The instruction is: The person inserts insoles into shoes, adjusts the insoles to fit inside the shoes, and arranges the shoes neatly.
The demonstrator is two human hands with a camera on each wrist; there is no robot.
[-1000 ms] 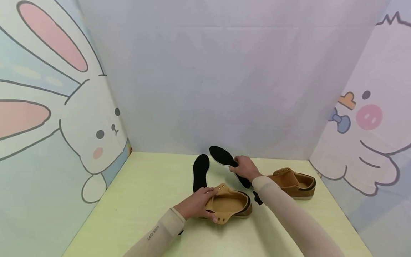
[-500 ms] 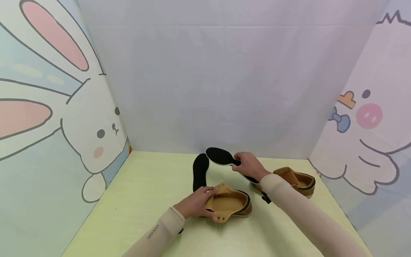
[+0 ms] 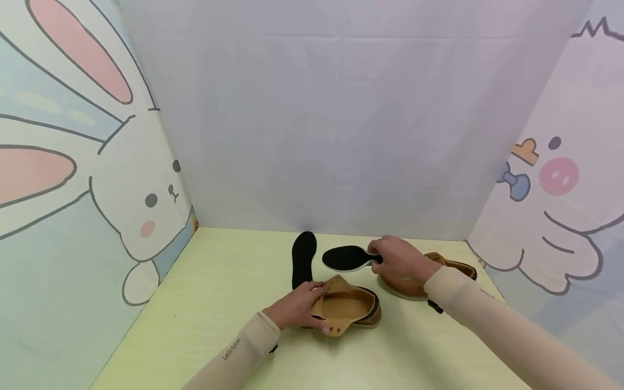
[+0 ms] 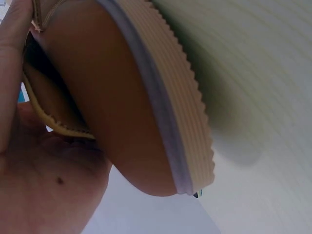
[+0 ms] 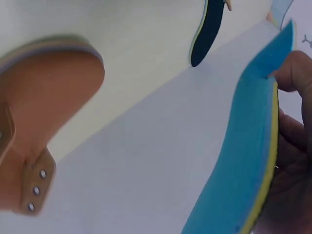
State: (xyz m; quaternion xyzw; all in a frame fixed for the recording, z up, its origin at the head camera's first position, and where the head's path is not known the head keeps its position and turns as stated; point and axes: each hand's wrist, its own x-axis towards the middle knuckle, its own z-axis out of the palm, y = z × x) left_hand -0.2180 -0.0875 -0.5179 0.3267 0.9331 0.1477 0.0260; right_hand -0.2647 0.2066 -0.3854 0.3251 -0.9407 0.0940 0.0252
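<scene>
My left hand [image 3: 299, 307] grips the front of a tan shoe [image 3: 348, 306], fingers and thumb at its two eyelet flaps, which are spread apart. The toe and ribbed sole of this shoe fill the left wrist view. My right hand [image 3: 402, 259] pinches an insole [image 3: 345, 258], black on top, and holds it up above the table with its broad end pointing left. From the right wrist camera, the blue underside of the insole [image 5: 243, 139] shows. Behind the right hand stands a second tan shoe [image 3: 403, 288], partly hidden by that hand and sleeve.
Another black insole [image 3: 304, 255] lies on the pale yellow table [image 3: 224, 281], just behind the gripped shoe. A grey-white wall [image 3: 322, 135] rises at the table's back edge. Printed side panels with a rabbit [image 3: 141, 179] and a white cartoon animal [image 3: 556, 216] flank the table.
My right hand has moved to the right with the insole, which has swung from slanting to nearly level, broad end left. The left hand and its shoe have stayed in place.
</scene>
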